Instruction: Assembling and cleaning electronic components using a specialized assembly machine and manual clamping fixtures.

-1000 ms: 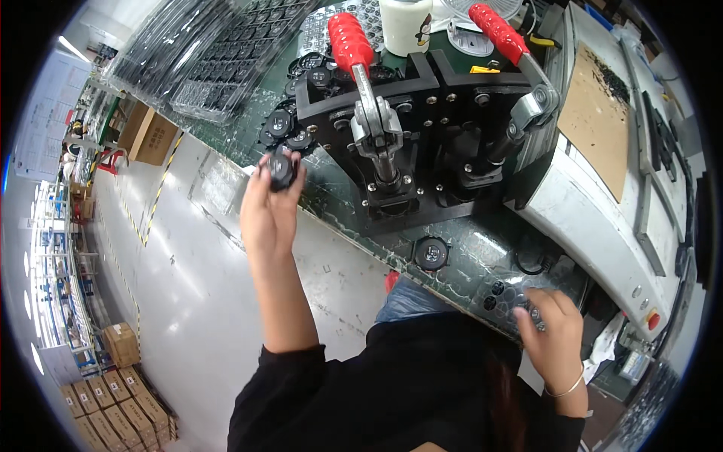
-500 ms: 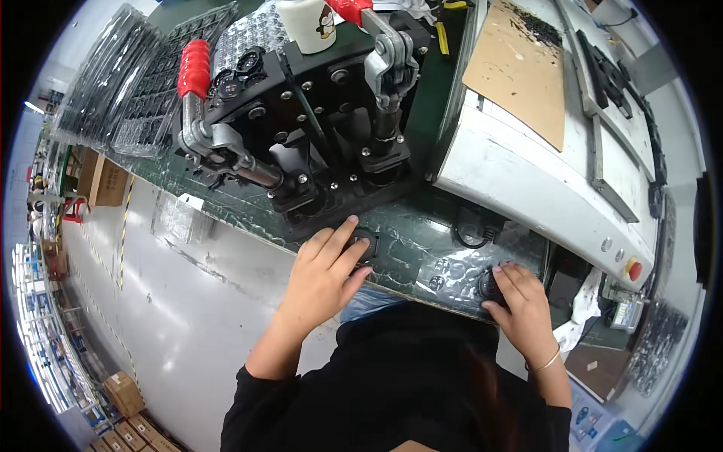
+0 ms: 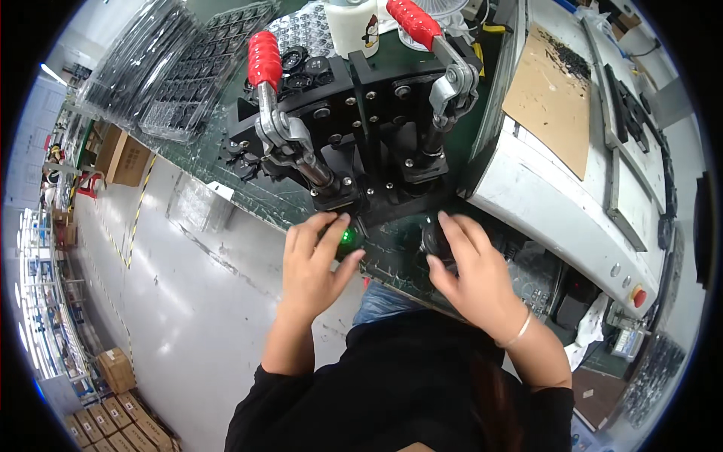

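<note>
In my left hand (image 3: 312, 260), thumb and fingers close on a small round black part (image 3: 349, 242) with a green glow on it, at the bench's front edge. My right hand (image 3: 478, 275) grips another round black part (image 3: 434, 239) between thumb and fingertips, a little above the bench. My fingers partly hide both parts. Just beyond my hands stands a black clamping fixture (image 3: 369, 207) with two metal toggle clamps. Their red handles, the left one (image 3: 263, 60) and the right one (image 3: 414, 21), both point upward.
Round black parts (image 3: 305, 71) lie behind the fixture, beside a white mug (image 3: 352, 30). Stacked clear trays (image 3: 143, 60) stand far left. To the right is a white machine (image 3: 527, 177) with a red button (image 3: 639, 296) and a brown board (image 3: 553, 105).
My right hand has moved left from the clear bag with its round black part, towards my left hand. A green glow now shows at the left part. The whole view has shifted slightly.
</note>
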`<state>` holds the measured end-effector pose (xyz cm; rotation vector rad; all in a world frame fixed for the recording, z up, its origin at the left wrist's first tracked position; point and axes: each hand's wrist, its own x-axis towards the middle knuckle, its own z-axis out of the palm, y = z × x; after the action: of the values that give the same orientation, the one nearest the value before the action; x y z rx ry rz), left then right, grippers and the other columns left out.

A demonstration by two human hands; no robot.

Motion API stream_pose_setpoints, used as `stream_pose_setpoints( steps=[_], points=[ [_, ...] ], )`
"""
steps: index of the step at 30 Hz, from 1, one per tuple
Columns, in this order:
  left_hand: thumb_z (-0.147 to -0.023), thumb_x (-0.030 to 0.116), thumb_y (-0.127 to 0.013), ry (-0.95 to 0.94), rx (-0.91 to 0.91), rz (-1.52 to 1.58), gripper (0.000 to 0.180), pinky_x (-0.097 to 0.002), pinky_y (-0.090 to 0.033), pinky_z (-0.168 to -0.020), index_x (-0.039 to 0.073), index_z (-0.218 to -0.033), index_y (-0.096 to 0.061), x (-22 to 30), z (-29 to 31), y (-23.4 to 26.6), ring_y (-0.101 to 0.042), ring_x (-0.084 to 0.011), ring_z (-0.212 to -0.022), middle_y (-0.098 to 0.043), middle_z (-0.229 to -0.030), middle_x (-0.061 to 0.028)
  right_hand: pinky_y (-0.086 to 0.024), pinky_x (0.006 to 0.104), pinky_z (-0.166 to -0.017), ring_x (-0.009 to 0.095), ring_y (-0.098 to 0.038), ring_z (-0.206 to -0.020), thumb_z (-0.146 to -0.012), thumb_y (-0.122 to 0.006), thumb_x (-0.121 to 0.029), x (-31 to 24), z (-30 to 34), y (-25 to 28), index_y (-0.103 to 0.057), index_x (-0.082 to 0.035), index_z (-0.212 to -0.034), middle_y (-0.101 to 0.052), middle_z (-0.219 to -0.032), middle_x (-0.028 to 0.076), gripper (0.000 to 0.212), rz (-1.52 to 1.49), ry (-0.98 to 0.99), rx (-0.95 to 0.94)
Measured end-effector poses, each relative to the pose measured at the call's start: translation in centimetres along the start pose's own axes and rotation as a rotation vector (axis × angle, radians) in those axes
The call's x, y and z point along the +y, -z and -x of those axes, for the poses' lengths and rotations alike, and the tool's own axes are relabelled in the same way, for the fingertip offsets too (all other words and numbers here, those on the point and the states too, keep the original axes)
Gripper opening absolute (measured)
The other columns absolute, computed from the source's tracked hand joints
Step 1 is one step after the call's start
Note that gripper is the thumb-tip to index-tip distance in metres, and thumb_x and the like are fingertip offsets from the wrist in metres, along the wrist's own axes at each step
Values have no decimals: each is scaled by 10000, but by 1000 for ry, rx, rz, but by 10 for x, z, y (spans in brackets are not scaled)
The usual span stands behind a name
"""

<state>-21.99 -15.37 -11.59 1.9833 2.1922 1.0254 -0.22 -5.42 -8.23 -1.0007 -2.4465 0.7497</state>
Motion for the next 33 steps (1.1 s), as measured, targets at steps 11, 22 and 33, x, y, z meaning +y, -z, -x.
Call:
stream_pose_setpoints(
  steps=[11,22,33],
  points=[
    [-721,203,-768,-51,13,-17,405,-411,-351,-838,54,-1069,-625,-46,-22,-22,-488,-308,-933,-591,-1056,-97,-532,405,-623,320,-627,-735,-853,-621,-150,27,-57,-47,-509,-32,-1244,-562,-1105,157,423,405,80,22],
    [-734,229,-756,4,-43,3,406,-411,-310,-875,69,-1080,-619,-46,-19,-23,-468,-303,-953,-589,-1065,-93,-527,398,-588,280,-633,-677,-884,-578,-162,14,-55,-44,-540,-62,-1188,-586,-1041,109,322,451,3,-52],
    [-734,210,-749,40,37,89,405,-412,-303,-895,73,-1092,-618,-43,-16,-25,-470,-307,-973,-600,-1078,-87,-513,433,-699,363,-618,-818,-868,-549,-62,26,-62,-38,-544,-54,-1203,-615,-1043,152,335,225,50,-29]
  ],
)
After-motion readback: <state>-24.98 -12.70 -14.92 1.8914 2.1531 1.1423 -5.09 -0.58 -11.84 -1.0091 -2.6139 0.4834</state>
